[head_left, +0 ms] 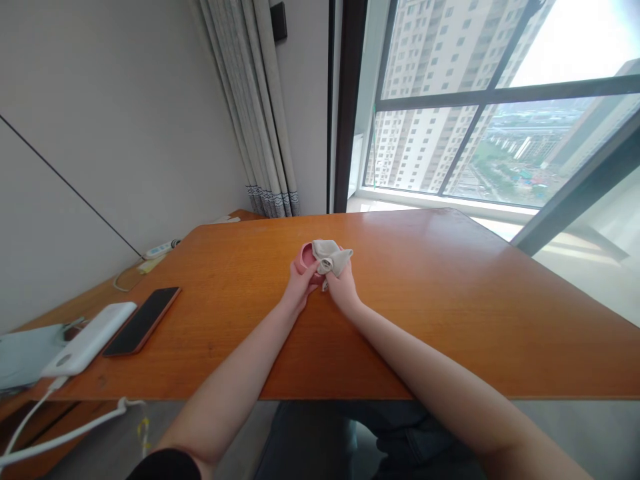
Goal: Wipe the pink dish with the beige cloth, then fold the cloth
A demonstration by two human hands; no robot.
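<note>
Just above the middle of the wooden table, my left hand (299,285) is closed on a small pink round object with a hollow opening (306,255); its exact kind is unclear. My right hand (344,288) is closed on a bunched light-grey cloth (330,253), which lies over the right side of the pink object. Both hands are close together, with the thumbs toward each other. Cloth and fingers hide much of the pink object, and a bit of cloth hangs below between the hands.
On the left of the wooden table (440,320) lie a dark phone (143,321) and a white power bank (89,339) with a cable. Farther back on the left is a power strip (161,249). A curtain (260,113) and a large window (480,113) stand beyond the table.
</note>
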